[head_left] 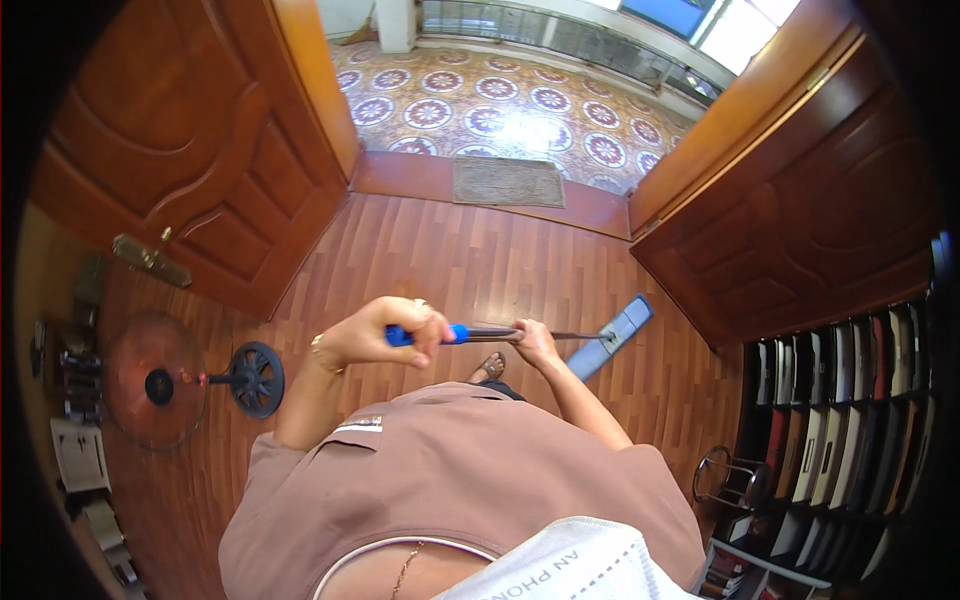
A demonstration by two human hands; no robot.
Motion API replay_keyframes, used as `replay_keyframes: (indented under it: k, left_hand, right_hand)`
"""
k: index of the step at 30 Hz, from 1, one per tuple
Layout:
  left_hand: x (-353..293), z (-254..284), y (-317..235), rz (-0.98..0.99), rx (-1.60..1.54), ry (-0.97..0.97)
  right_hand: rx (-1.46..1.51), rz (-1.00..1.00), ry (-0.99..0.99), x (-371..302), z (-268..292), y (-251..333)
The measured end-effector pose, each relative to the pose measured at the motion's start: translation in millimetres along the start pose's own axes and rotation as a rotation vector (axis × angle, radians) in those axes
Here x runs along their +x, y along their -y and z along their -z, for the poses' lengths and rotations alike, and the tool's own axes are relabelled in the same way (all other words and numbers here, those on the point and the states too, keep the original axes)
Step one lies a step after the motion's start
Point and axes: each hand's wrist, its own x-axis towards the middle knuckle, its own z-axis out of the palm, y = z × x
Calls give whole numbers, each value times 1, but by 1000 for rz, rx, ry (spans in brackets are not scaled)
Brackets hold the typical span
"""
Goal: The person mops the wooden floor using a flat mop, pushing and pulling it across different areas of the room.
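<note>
A flat mop with a blue head [611,336] lies against the wood-look floor, ahead and to the right of me. Its metal pole [575,335] runs leftward to a blue grip at the top end. My left hand [405,330] is closed around that blue grip, in front of my chest. Lower on the pole, my right hand [535,341] is wrapped round the metal part. One sandalled foot [489,367] shows below the pole.
Open wooden doors stand at left [200,150] and right [800,190]. A doormat [509,181] lies on the threshold before patterned tiles. At left is a standing fan [157,386]. A rack of sample boards [835,410] and a metal-framed stool [730,478] are at right.
</note>
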Motion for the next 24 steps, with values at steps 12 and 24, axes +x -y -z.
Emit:
replay_keyframes:
  k: [12,24]
  left_hand:
    - [-136,-70,-135,-156,386,-228]
    - [-85,-106,-249,-611,278,-143]
  right_hand:
    - [186,455,308,-21,-35,212]
    - [530,1114,123,-152,161,303]
